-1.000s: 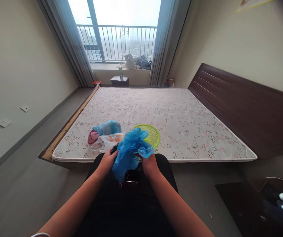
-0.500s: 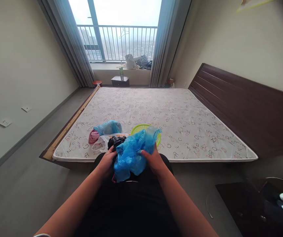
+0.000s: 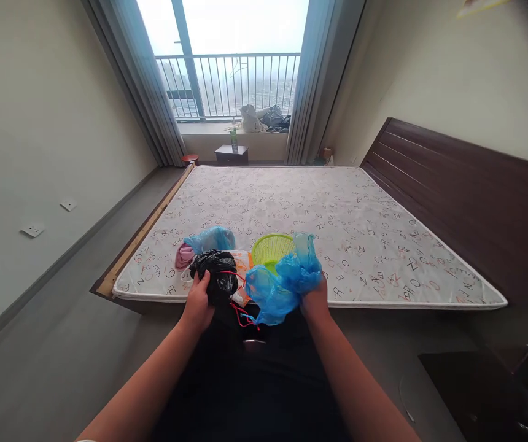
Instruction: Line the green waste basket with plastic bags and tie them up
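My left grip (image 3: 198, 305) pinching black plastic bag (image 3: 215, 276); my right grip (image 3: 315, 302) clasping blue plastic bag (image 3: 297, 274) at 3 o'clock from it; red cord (image 3: 237, 317) dangling between. Green basket (image 3: 271, 247) at blue plastic bag's 11 o'clock, on mattress (image 3: 319, 202). Pale-blue bag (image 3: 213, 237) at black plastic bag's 12 o'clock, pink cloth (image 3: 184, 256) at 10.

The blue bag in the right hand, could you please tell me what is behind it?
Behind the blue bag, part of the yellow-green basket shows on the mattress. The bag covers the basket's near right side, so whatever is there cannot be seen.
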A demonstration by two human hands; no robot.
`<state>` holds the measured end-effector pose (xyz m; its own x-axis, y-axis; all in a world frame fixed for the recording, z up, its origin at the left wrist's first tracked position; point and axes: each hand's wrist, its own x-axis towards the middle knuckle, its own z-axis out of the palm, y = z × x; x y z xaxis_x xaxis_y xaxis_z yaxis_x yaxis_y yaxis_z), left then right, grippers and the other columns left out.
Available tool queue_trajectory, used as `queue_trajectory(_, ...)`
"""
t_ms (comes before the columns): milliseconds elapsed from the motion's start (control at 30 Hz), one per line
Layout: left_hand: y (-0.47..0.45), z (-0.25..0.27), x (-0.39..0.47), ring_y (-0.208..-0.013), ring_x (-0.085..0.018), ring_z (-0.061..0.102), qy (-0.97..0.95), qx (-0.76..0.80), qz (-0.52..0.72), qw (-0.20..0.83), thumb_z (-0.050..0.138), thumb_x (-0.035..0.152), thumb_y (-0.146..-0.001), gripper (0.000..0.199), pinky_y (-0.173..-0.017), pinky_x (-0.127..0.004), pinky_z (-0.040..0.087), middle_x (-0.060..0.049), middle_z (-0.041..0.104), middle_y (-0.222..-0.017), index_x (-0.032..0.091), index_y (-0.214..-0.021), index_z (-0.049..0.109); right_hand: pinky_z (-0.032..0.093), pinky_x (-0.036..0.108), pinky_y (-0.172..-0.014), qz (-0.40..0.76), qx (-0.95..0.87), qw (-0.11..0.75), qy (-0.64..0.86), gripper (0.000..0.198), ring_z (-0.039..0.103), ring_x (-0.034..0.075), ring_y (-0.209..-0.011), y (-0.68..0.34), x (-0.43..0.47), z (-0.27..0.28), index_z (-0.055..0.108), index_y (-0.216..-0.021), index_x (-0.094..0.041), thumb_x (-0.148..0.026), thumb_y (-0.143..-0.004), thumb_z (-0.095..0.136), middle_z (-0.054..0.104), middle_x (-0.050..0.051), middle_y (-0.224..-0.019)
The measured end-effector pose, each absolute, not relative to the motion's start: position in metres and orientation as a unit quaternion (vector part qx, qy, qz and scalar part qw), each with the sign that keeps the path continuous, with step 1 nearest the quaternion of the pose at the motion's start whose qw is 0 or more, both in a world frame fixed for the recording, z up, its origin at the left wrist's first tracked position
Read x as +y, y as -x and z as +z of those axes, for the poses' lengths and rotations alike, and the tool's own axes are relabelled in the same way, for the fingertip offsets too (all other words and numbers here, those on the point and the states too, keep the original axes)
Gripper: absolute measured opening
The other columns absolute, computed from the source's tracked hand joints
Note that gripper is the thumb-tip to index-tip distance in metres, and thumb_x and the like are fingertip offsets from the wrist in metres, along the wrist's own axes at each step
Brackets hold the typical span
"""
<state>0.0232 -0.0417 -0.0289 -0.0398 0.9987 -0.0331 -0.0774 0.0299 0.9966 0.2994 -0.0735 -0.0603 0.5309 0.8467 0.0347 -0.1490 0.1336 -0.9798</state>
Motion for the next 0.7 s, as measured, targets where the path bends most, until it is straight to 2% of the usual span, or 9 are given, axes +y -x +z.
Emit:
queue_trajectory(67, -0.029, -0.027, -0.045, -0.154, -0.033, 0.029, -0.462, 0.494, 0.533, 0.509, 0.085, 0.029, -0.068, 0.051, -0.124, -0.043, 0.037, -0.006, 0.058, -0.147, 0.026, -0.116, 0.071, 0.054, 0.038, -0.084, 0.389, -0.400, 0.584, 0.590, 0.028, 0.069, 0.026, -0.092, -0.305, -0.076, -0.059, 0.070, -0.101, -0.022, -0.035, -0.077, 0.067, 0.076, 0.005, -0.096)
queue_trajectory(133, -0.039, -0.025, -0.050, -0.149, -0.030, 0.041, -0.456, 0.479, 0.538, 0.523, 0.076, 0.037, -0.079, 0.050, -0.119, -0.044, 0.042, -0.005, 0.061, -0.144, 0.030, -0.128, 0.066, 0.053, 0.037, -0.082, 0.406, -0.497, 0.467, 0.608, 0.021, 0.069, 0.026, -0.088, -0.304, -0.080, -0.058, 0.075, -0.093, -0.023, -0.030, -0.077, 0.064, 0.078, 0.004, -0.089)
queue_trajectory(200, -0.049, -0.021, -0.053, -0.140, -0.029, 0.053, -0.444, 0.460, 0.536, 0.552, 0.067, 0.043, -0.087, 0.053, -0.113, -0.044, 0.049, -0.006, 0.064, -0.141, 0.031, -0.138, 0.058, 0.051, 0.036, -0.080, 0.398, -0.562, 0.392, 0.610, 0.020, 0.069, 0.025, -0.084, -0.300, -0.086, -0.058, 0.078, -0.089, -0.024, -0.028, -0.079, 0.061, 0.078, 0.004, -0.087)
queue_trajectory(333, -0.054, -0.017, -0.055, -0.126, -0.029, 0.064, -0.429, 0.458, 0.509, 0.589, 0.072, 0.044, -0.084, 0.056, -0.103, -0.040, 0.055, -0.008, 0.068, -0.135, 0.027, -0.136, 0.061, 0.050, 0.033, -0.072, 0.367, -0.599, 0.355, 0.616, 0.017, 0.068, 0.023, -0.074, -0.295, -0.094, -0.058, 0.078, -0.084, -0.023, -0.032, -0.084, 0.064, 0.077, 0.004, -0.079)
queue_trajectory(467, -0.052, -0.022, -0.054, -0.111, -0.030, 0.071, -0.407, 0.464, 0.481, 0.622, 0.073, 0.048, -0.081, 0.057, -0.093, -0.042, 0.058, -0.009, 0.073, -0.125, 0.023, -0.131, 0.063, 0.050, 0.030, -0.069, 0.333, -0.645, 0.398, 0.561, 0.012, 0.064, 0.019, -0.069, -0.294, -0.098, -0.045, 0.072, -0.069, -0.022, -0.018, -0.078, 0.065, 0.072, 0.003, -0.075)
queue_trajectory(500, -0.053, -0.024, -0.053, -0.108, -0.030, 0.071, -0.407, 0.461, 0.476, 0.629, 0.073, 0.048, -0.080, 0.057, -0.092, -0.042, 0.058, -0.009, 0.074, -0.121, 0.021, -0.129, 0.064, 0.052, 0.031, -0.072, 0.325, -0.657, 0.417, 0.537, 0.011, 0.066, 0.019, -0.074, -0.292, -0.099, -0.040, 0.072, -0.070, -0.022, -0.016, -0.077, 0.066, 0.073, 0.004, -0.082)
queue_trajectory(567, -0.054, -0.027, -0.053, -0.104, -0.030, 0.070, -0.422, 0.464, 0.464, 0.625, 0.074, 0.048, -0.078, 0.051, -0.092, -0.041, 0.057, -0.008, 0.076, -0.110, 0.018, -0.120, 0.068, 0.055, 0.035, -0.089, 0.336, -0.683, 0.444, 0.473, 0.016, 0.070, 0.023, -0.096, -0.285, -0.103, -0.030, 0.077, -0.089, -0.024, -0.016, -0.079, 0.067, 0.075, 0.006, -0.107)
queue_trajectory(633, -0.055, -0.029, -0.053, -0.102, -0.031, 0.069, -0.466, 0.473, 0.442, 0.603, 0.072, 0.052, -0.078, 0.046, -0.090, -0.041, 0.055, -0.009, 0.077, -0.102, 0.016, -0.107, 0.072, 0.051, 0.041, -0.106, 0.365, -0.712, 0.431, 0.417, 0.040, 0.064, 0.026, -0.123, -0.274, -0.107, -0.025, 0.075, -0.118, -0.028, -0.016, -0.081, 0.068, 0.067, 0.006, -0.135)
queue_trajectory(700, -0.056, -0.029, -0.054, -0.099, -0.032, 0.067, -0.521, 0.471, 0.409, 0.582, 0.068, 0.059, -0.080, 0.046, -0.086, -0.040, 0.054, -0.010, 0.077, -0.097, 0.017, -0.098, 0.074, 0.047, 0.045, -0.113, 0.377, -0.734, 0.387, 0.411, 0.061, 0.057, 0.029, -0.136, -0.263, -0.109, -0.028, 0.064, -0.139, -0.033, -0.013, -0.081, 0.066, 0.052, 0.005, -0.156)
